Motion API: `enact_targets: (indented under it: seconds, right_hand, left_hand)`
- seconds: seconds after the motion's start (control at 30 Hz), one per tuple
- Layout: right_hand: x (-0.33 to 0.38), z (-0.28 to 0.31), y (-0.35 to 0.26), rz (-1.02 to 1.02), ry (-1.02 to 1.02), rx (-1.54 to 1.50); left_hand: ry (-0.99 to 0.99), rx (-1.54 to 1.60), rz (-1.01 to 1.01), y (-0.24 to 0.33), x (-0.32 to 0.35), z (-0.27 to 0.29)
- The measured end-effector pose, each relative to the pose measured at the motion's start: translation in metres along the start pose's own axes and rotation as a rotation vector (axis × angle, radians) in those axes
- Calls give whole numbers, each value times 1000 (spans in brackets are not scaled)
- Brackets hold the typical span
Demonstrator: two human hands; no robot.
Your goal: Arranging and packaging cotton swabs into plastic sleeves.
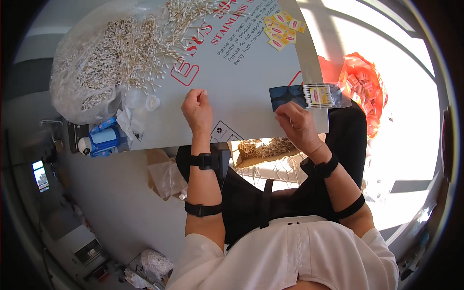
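Note:
My left hand (197, 108) rests on a grey printed sheet (241, 82) with its fingers curled shut; I see nothing clearly in it. To its right, my right hand (297, 123) pinches the near corner of a clear packet of cotton swabs (316, 95), which has a dark blue card and a yellow-red label. The packet lies at the sheet's right edge. A big loose pile of cotton swabs (130, 43) covers the far left of the sheet, partly on clear plastic. Several yellow-red labels (282, 29) lie at the far right of the sheet.
An orange plastic bag (360, 87) holding small packets sits to the right. A blue and white container (104, 140) stands at the sheet's left near corner. A cardboard box of swabs (263, 147) sits below the sheet by my lap. Bright sunlight falls on the right.

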State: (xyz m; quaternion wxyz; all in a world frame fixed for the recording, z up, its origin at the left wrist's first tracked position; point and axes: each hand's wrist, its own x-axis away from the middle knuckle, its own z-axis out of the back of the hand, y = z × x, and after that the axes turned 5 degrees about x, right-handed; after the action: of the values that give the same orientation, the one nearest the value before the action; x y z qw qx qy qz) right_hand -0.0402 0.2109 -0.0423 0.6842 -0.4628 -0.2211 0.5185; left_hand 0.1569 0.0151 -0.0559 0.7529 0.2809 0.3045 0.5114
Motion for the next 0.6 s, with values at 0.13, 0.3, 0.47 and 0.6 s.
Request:
enact_targets:
  seconds: [0.13,0.3,0.47,0.6]
  right_hand:
    - [-11,-37,-2,117,5,134]
    - [-22,-45,-6,178,16,350]
    - [-23,-46,-8,140,33,355]
    - [-25,-47,-9,148,21,373]
  left_hand:
    - [58,77,63,-42,-77,24]
    - [-73,24,254,-59,-157,45]
    - [-274,-285,29,-49,-147,39]
    - [-278,-256,2,-40,-107,36]
